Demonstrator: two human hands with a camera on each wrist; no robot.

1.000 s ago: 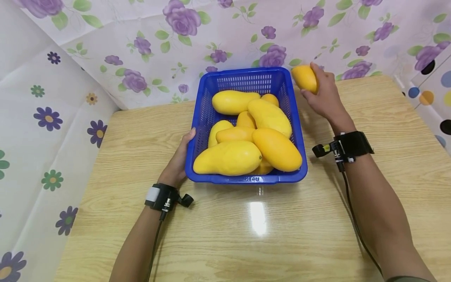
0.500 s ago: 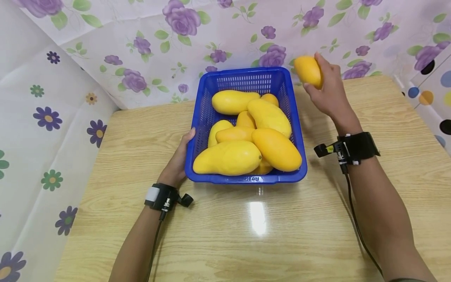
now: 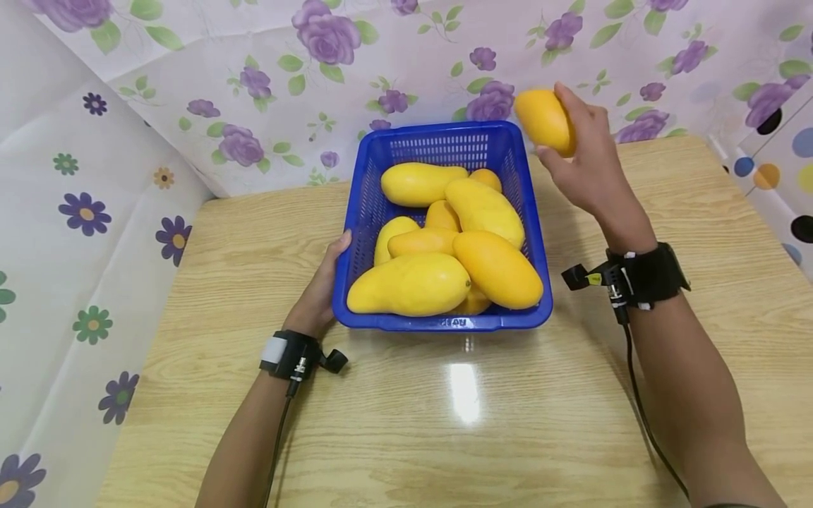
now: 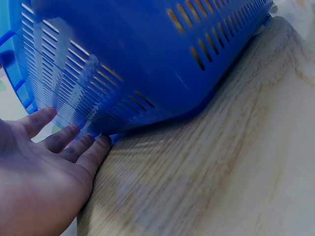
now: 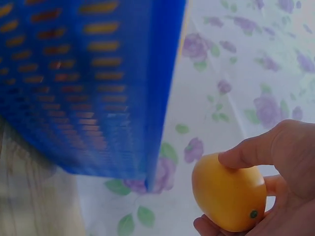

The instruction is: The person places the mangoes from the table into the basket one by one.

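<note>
A yellow-orange mango [image 3: 543, 121] is in my right hand [image 3: 593, 159], thumb and fingers gripping it above the table, beyond the back right corner of a blue plastic basket [image 3: 394, 322]. In the right wrist view the mango [image 5: 229, 191] shows its small dark stem spot, with the thumb across its top. My left hand [image 3: 320, 289] lies along the basket's left side. In the left wrist view its fairly straight fingers [image 4: 93, 155] touch the slotted wall [image 4: 147, 59]. Several yellow mangoes lie piled in the basket, among them a long one [image 3: 409, 284] at the front.
The basket stands on a light wood table [image 3: 394, 430] near its back edge. Behind hangs a sheet with purple flowers [image 3: 327, 32]; another flowered sheet [image 3: 44, 303] covers the left side. Each wrist wears a black band [image 3: 648, 274] with a cable.
My right hand has lifted the mango up and back from beside the basket's right rim, first drifting right, then a little left. The left hand and basket have stayed in place.
</note>
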